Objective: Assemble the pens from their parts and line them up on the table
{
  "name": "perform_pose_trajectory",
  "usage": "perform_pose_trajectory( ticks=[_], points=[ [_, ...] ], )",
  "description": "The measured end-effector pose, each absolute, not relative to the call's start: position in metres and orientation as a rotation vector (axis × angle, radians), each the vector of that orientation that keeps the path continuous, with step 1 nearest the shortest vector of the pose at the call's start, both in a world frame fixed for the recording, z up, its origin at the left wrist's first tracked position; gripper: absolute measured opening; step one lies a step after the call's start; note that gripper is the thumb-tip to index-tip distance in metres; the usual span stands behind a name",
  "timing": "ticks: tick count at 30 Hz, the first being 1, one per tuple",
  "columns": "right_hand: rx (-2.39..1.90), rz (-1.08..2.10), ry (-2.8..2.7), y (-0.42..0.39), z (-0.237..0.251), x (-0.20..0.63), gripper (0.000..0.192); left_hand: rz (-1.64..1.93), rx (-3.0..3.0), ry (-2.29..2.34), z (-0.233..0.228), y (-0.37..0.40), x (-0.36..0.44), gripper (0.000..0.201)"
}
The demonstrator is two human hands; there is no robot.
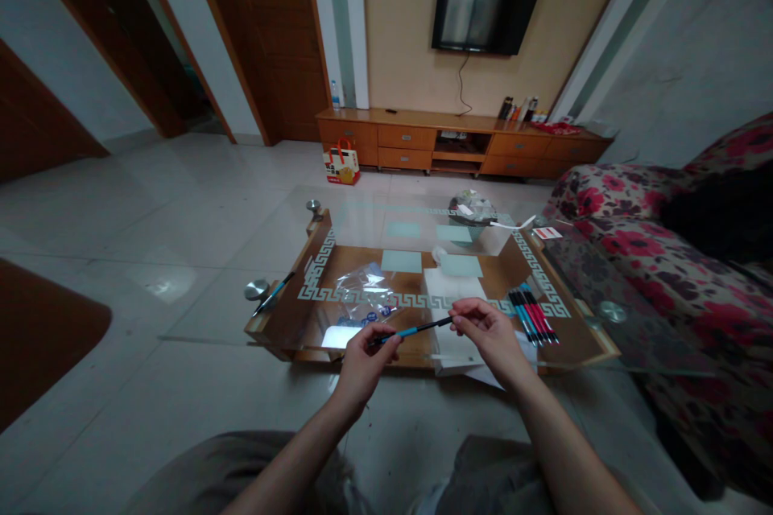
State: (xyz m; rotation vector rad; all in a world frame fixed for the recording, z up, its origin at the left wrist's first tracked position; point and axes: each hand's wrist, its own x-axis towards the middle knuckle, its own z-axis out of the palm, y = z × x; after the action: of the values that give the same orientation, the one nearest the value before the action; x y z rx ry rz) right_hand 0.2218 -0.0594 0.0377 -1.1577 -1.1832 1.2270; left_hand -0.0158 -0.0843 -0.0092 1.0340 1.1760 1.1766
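A slim blue-and-black pen [409, 331] is held between my two hands above the near edge of the glass table. My left hand [367, 354] pinches its left end, and the fingers of my right hand [486, 331] close on the black right end. To the right of my right hand, several blue and red pens [532, 317] lie side by side on the glass. Another blue-and-black pen [273, 294] rests alone at the table's left side. Beyond my left hand lies a crumpled clear plastic bag [364, 290].
The glass coffee table [362, 213] has round metal fittings at its corners. A plastic-filled dark bowl [474, 209] stands at its far right. White paper [452, 286] shows near the middle. A floral sofa [634, 233] borders the right, and a low TV cabinet [404, 137] lines the wall.
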Motion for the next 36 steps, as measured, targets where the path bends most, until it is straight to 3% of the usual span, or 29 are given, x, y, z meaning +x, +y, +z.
perform_pose_trajectory(
  ticks=[9, 27, 36],
  points=[
    [-1.176, 1.227, -1.188, -0.060, 0.043, 0.218, 0.035, 1.177, 1.030, 1.181, -0.008, -0.084, -0.015, 0.032],
    [-1.202, 1.177, -1.371, -0.061, 0.041, 0.221, 0.025, 1.125, 1.031, 1.154, -0.003, -0.086, -0.015, 0.030],
    [-1.151, 1.295, -1.440, -0.062, 0.032, 0.220, 0.028, 1.107, 1.084, 1.135, -0.002, -0.087, -0.014, 0.029]
  ],
)
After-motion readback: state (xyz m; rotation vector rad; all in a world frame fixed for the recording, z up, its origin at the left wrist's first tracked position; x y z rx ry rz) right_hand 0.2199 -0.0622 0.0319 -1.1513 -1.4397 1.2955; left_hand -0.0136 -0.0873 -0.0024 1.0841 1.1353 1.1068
